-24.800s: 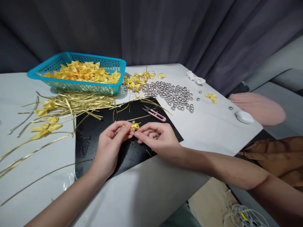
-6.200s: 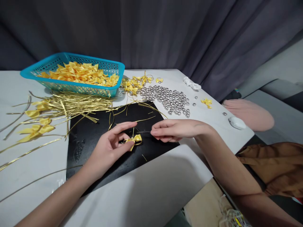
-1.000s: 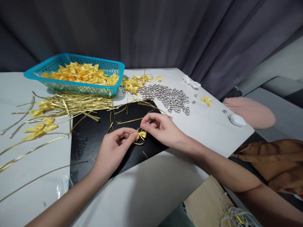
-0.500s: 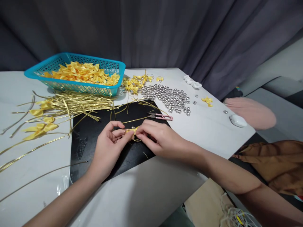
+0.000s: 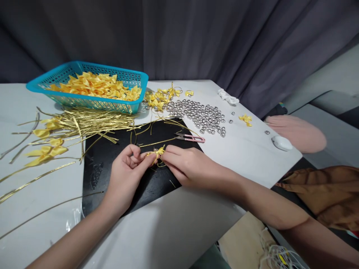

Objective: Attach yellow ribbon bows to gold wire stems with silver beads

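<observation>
Between my two hands is a small yellow ribbon bow [image 5: 159, 151] with thin gold cord about it. My left hand [image 5: 129, 168] pinches its left side between thumb and fingers. From the right, the closed fingertips of my right hand [image 5: 186, 162] grip the bow's other side. Part of the bow is hidden behind the fingers. Both hands are over a black mat [image 5: 112, 172]. Just beyond them lie pink-handled thread snips [image 5: 190, 138], and a length of gold cord [image 5: 157, 142] runs across the mat.
A blue basket [image 5: 98, 98] of yellow ribbon bows stands at the back left, with a pile of gold cords [image 5: 98, 122] before it. Silver heart-shaped beads [image 5: 199, 114] are spread behind the snips. More bows [image 5: 46, 153] lie left. A white computer mouse [image 5: 281, 142] sits near the right edge.
The bow has turned between my fingers and more of its yellow ribbon shows. My left hand has shifted slightly left, its index finger more curled. My right hand has barely moved.
</observation>
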Available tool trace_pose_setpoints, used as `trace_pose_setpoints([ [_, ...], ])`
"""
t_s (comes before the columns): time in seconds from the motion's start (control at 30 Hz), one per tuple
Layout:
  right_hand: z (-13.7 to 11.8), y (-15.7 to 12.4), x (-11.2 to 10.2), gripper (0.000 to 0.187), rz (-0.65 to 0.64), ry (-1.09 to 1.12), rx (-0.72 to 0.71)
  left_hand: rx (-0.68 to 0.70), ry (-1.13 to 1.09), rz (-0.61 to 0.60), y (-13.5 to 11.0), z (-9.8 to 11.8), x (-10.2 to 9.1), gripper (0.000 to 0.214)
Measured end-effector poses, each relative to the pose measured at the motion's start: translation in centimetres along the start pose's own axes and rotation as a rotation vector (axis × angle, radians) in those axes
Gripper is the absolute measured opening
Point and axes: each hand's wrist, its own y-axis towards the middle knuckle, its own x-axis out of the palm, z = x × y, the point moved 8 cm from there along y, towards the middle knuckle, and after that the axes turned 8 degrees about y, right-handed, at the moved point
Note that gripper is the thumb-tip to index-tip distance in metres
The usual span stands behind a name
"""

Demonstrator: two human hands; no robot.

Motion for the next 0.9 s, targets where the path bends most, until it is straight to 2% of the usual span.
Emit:
trace_pose_setpoints([
  [0.23, -0.4, 0.0, 0.3, 0.019, -0.037, -0.021, -0.038, -0.013, -0.031, 0.002, 0.0, 0.1, 0.1, 0.04],
  [0.47, -0.8, -0.3, 0.1, 0.019, 0.048, -0.042, -0.116, -0.043, -0.059, 0.031, -0.2, 0.1, -0.2, 0.043],
  [0.6, -0.4, -0.5, -1.2, 0.019, 0.181, -0.019, -0.078, -0.032, -0.039, 0.064, -0.3, 0.1, -0.6, 0.044],
  [0.73, 0.0, -0.7, -2.4, 0.019, 0.303, -0.003, -0.074, -0.012, 0.043, 0.029, -0.1, 0.2, -0.2, 0.043],
  [0.9, 0.3, -0.5, -2.2, 0.017, 0.265, 0.02, -0.057, -0.024, 0.14, -0.037, -0.3, 0.0, 0.8, 0.042],
])
